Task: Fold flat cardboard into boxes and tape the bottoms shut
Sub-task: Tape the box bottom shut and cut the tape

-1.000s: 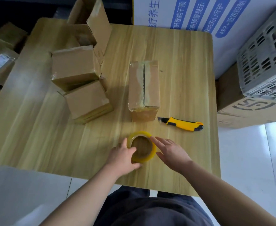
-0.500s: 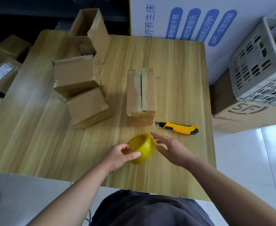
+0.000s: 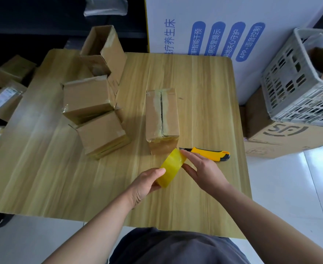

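Note:
A yellow roll of tape is lifted on edge above the wooden table, just in front of a cardboard box whose taped seam faces up. My left hand grips the roll's near side with thumb and fingers. My right hand touches the roll's right edge, its fingers nearly straight. Several folded boxes are piled at the table's left.
A yellow utility knife lies right of the taped box, just beyond my right hand. A grey plastic crate sits on a large carton at the right. More boxes lie on the floor at the left.
The tape roll lay flat on the table a second ago. My left hand has lifted it and turned it on edge, and my right hand has come against its right side.

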Available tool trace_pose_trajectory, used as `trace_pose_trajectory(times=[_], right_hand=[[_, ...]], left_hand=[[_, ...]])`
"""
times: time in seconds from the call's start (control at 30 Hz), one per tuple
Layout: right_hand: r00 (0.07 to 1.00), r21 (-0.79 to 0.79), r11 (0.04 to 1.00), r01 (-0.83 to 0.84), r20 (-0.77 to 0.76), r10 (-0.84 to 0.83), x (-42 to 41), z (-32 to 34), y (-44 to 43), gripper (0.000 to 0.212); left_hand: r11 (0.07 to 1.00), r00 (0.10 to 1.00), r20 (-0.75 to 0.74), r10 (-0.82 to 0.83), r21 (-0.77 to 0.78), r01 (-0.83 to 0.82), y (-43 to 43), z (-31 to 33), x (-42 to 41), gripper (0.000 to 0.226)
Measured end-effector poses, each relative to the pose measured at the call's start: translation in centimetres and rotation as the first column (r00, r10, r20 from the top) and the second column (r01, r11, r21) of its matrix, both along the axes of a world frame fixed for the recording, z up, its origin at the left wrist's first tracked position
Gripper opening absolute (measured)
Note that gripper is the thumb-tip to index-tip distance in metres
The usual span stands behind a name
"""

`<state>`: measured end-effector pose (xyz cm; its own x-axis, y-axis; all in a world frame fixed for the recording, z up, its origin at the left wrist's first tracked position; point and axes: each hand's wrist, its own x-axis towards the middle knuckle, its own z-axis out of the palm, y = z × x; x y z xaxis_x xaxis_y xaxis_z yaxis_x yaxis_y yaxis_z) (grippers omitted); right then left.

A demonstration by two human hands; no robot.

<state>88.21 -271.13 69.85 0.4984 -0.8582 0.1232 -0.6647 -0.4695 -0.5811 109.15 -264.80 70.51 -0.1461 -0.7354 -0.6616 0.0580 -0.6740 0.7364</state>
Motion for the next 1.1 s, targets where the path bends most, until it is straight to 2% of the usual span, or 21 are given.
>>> trace_pose_trajectory(times=[0.1, 0.2, 0.23, 0.33, 0.5, 0.67, 0.73, 0.83, 0.9, 0.97, 1.1], right_hand=[[0.999, -0.065, 0.997, -0.048, -0.029, 0.046, -0.2, -0.1, 0.0, 0.045], [0.994, -0.143, 0.986, -0.081, -0.086, 0.069, -0.6, -0.3, 0.0, 0.042], [0.992, -0.159, 0.983, -0.087, -0.107, 0.07, -0.7, -0.4, 0.1, 0.04], [0.979, -0.187, 0.972, -0.14, -0.175, 0.108, -0.9, -0.8, 0.1, 0.04], [0.96, -0.167, 0.967, -0.191, -0.237, 0.149, -1.2, -0.7, 0.1, 0.037], [0.947, -0.199, 0.951, -0.238, -0.264, 0.181, -1.7, -0.2, 0.2, 0.032], [0.94, -0.216, 0.941, -0.259, -0.281, 0.193, -1.8, -0.2, 0.2, 0.029], [0.934, -0.169, 0.953, -0.251, -0.302, 0.193, -2.1, -0.2, 0.2, 0.033], [0.935, -0.131, 0.965, -0.226, -0.307, 0.178, -2.4, -0.3, 0.1, 0.039], [0.939, -0.11, 0.973, -0.205, -0.301, 0.164, -2.6, -0.1, 0.2, 0.035], [0.938, -0.118, 0.967, -0.227, -0.294, 0.185, -2.5, 0.6, 0.1, 0.041]], left_hand=[[0.996, 0.995, 0.053, -0.082, 0.026, 0.081, 0.1, 0.1, 0.1, 0.063], [0.998, 0.993, 0.11, -0.045, -0.048, 0.05, -0.5, 0.8, -0.1, 0.023], [0.994, 0.992, 0.125, 0.003, -0.105, 0.01, -0.9, 1.0, -0.2, 0.018], [0.971, 0.985, 0.146, 0.093, -0.233, -0.057, -1.9, 1.6, -0.7, 0.019], [0.97, 0.938, 0.301, 0.173, -0.217, -0.109, -2.7, 1.9, -1.3, 0.007], [0.988, 0.948, 0.292, 0.129, -0.117, -0.098, -2.5, 1.5, -1.5, 0.008], [0.993, 0.95, 0.309, 0.047, -0.114, -0.013, -2.5, 1.4, -1.5, 0.006], [0.972, 0.907, 0.415, -0.074, -0.175, 0.159, -2.4, 1.6, -1.6, 0.007], [0.95, 0.874, 0.485, -0.011, -0.267, 0.16, -2.5, 2.1, -1.5, 0.009], [0.925, 0.868, 0.495, 0.041, -0.348, 0.155, -2.9, 2.4, -1.3, 0.006], [0.886, 0.855, 0.492, -0.162, -0.308, 0.345, -3.6, 2.7, -2.0, 0.03]])
